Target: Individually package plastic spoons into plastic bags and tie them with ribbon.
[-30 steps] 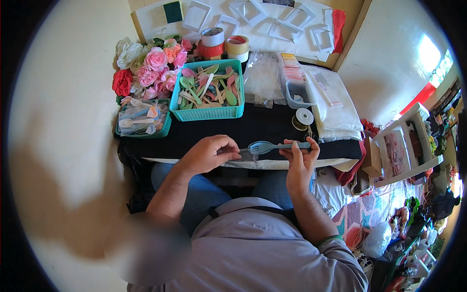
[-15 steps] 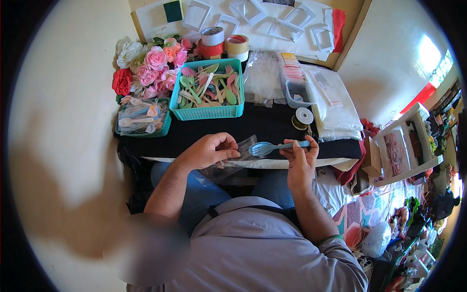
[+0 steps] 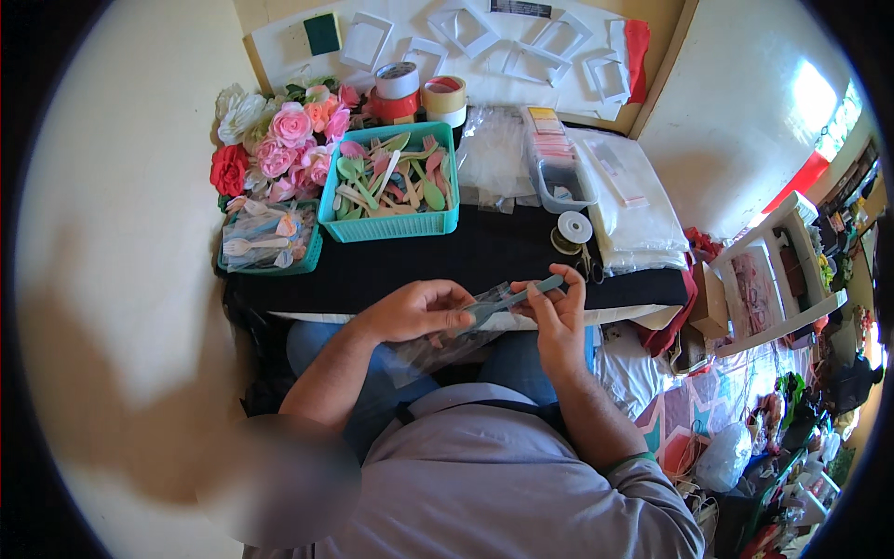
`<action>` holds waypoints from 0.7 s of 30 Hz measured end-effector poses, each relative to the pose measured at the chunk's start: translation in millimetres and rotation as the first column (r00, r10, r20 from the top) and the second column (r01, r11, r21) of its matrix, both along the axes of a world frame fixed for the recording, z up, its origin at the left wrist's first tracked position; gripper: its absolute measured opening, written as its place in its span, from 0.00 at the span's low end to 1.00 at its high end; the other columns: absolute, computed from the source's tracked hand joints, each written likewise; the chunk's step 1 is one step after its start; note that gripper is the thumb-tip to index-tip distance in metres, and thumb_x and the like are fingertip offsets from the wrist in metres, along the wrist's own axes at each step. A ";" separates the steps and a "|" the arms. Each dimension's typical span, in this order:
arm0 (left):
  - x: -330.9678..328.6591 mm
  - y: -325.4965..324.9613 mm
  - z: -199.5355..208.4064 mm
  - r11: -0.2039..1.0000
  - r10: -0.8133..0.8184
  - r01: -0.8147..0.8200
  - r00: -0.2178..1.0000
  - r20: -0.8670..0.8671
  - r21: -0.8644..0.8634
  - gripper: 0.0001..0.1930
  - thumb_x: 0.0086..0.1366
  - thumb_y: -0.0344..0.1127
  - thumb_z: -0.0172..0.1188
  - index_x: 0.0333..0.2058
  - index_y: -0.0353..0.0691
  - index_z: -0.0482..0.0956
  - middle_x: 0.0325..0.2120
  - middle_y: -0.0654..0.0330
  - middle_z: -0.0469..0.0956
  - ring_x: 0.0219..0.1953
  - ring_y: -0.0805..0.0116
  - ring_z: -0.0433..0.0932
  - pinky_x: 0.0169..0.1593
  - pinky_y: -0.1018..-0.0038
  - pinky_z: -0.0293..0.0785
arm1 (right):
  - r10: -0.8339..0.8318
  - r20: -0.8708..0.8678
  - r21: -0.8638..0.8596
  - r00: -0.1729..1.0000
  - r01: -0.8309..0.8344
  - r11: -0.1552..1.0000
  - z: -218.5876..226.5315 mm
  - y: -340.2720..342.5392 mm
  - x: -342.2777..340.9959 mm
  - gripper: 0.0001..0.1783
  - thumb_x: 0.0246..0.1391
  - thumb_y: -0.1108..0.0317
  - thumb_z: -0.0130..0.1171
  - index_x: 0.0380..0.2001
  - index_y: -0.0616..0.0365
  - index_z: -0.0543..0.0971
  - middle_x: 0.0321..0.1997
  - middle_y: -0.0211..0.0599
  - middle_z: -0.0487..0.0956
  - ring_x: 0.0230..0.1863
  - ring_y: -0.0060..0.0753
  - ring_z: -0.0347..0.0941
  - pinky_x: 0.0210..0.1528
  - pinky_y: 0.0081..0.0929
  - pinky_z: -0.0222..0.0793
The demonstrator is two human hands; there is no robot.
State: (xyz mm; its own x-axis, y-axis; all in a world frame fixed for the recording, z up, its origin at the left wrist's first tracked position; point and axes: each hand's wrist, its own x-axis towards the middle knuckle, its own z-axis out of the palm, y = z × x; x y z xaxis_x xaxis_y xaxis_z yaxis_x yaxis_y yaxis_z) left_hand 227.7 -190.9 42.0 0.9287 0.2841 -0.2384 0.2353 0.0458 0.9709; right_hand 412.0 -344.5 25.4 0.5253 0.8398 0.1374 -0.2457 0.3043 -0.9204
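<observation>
Fork (image 3: 523,296) has shifted left; right hand (image 3: 559,324) pinches it, left hand (image 3: 412,312) grips bag (image 3: 436,356); bagging seems underway, needing a straight push.

I am seeing smooth plastic on the blue utensil (image 3: 533,293), while the clear bag (image 3: 424,357) is looking like thin, crinkled, shiny film. Through my feed, the large basket (image 3: 389,227) is showing moulded plastic with a perforated, ribbed wall. The table cover (image 3: 484,244) is reading as matt black cloth. I am catching glossy glints on the stacked plastic sleeves (image 3: 644,228) and a smooth face on the white spool (image 3: 575,226). The flower petals (image 3: 291,124) are appearing soft and fabric-like; the grey shirt (image 3: 521,475) is showing matt cloth, the right-hand wall (image 3: 736,102) a smooth sheen.
</observation>
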 end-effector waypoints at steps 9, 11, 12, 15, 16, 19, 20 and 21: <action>12.3 -14.4 -17.8 0.998 0.050 -0.052 0.997 0.057 0.024 0.21 0.61 0.33 0.66 0.50 0.33 0.74 0.42 0.59 0.78 0.44 0.76 0.76 0.50 0.78 0.72 | 0.068 -0.039 -0.044 0.997 -0.070 0.997 -4.4 1.2 -1.4 0.19 0.64 0.76 0.46 0.55 0.54 0.57 0.54 0.55 0.74 0.55 0.38 0.73 0.59 0.34 0.67; 14.1 -15.0 -23.2 0.999 0.042 -0.039 0.996 0.079 -0.036 0.20 0.62 0.33 0.65 0.50 0.32 0.74 0.43 0.59 0.78 0.44 0.76 0.76 0.50 0.78 0.72 | 0.075 -0.054 -0.045 0.996 -0.077 0.996 -4.6 2.4 -0.4 0.17 0.65 0.75 0.44 0.55 0.55 0.57 0.55 0.55 0.74 0.56 0.39 0.72 0.60 0.35 0.66; 14.8 -15.3 -25.1 0.995 0.036 -0.026 0.994 0.104 -0.095 0.20 0.62 0.32 0.65 0.51 0.32 0.74 0.43 0.58 0.78 0.45 0.76 0.76 0.50 0.78 0.72 | 0.091 -0.057 -0.052 0.994 -0.094 0.994 -4.7 2.7 -0.4 0.16 0.66 0.74 0.43 0.55 0.54 0.57 0.56 0.56 0.73 0.58 0.40 0.71 0.61 0.36 0.65; 16.5 -16.4 -28.3 0.992 0.042 -0.028 0.993 0.111 -0.126 0.19 0.63 0.31 0.63 0.51 0.32 0.73 0.43 0.59 0.79 0.44 0.76 0.77 0.50 0.78 0.72 | 0.121 -0.063 -0.050 0.991 -0.124 0.991 -6.9 2.1 -1.0 0.14 0.67 0.71 0.40 0.55 0.55 0.58 0.58 0.56 0.71 0.60 0.42 0.69 0.63 0.38 0.63; 17.2 -17.1 -26.8 0.992 0.040 -0.026 0.993 0.111 -0.125 0.19 0.63 0.31 0.63 0.51 0.32 0.73 0.43 0.59 0.79 0.44 0.76 0.77 0.50 0.78 0.72 | 0.138 -0.065 -0.041 0.988 -0.141 0.989 -8.0 2.1 -0.8 0.14 0.67 0.70 0.39 0.54 0.56 0.58 0.59 0.56 0.71 0.61 0.42 0.68 0.64 0.39 0.62; 18.1 -19.2 -23.1 0.987 0.060 -0.043 0.992 0.107 -0.153 0.18 0.63 0.31 0.63 0.51 0.33 0.74 0.42 0.59 0.79 0.44 0.76 0.77 0.50 0.79 0.72 | 0.154 -0.109 -0.059 0.982 -0.161 0.985 -10.3 1.7 1.3 0.13 0.68 0.69 0.38 0.53 0.57 0.60 0.59 0.56 0.70 0.61 0.43 0.68 0.65 0.40 0.60; 17.7 -20.0 -23.8 0.985 0.074 -0.053 0.990 0.123 -0.163 0.18 0.64 0.31 0.63 0.51 0.33 0.74 0.41 0.60 0.79 0.43 0.76 0.78 0.49 0.79 0.73 | 0.155 -0.110 -0.058 0.982 -0.162 0.985 -8.9 1.9 1.9 0.13 0.68 0.69 0.38 0.53 0.57 0.60 0.59 0.56 0.70 0.61 0.43 0.68 0.65 0.40 0.60; 17.7 -20.3 -24.3 0.983 0.088 -0.063 0.987 0.137 -0.174 0.18 0.64 0.31 0.63 0.51 0.33 0.74 0.40 0.60 0.79 0.42 0.76 0.78 0.48 0.79 0.73 | 0.180 -0.136 -0.056 0.974 -0.189 0.980 -6.6 2.1 2.5 0.11 0.68 0.68 0.38 0.50 0.58 0.63 0.58 0.55 0.71 0.61 0.43 0.68 0.64 0.40 0.61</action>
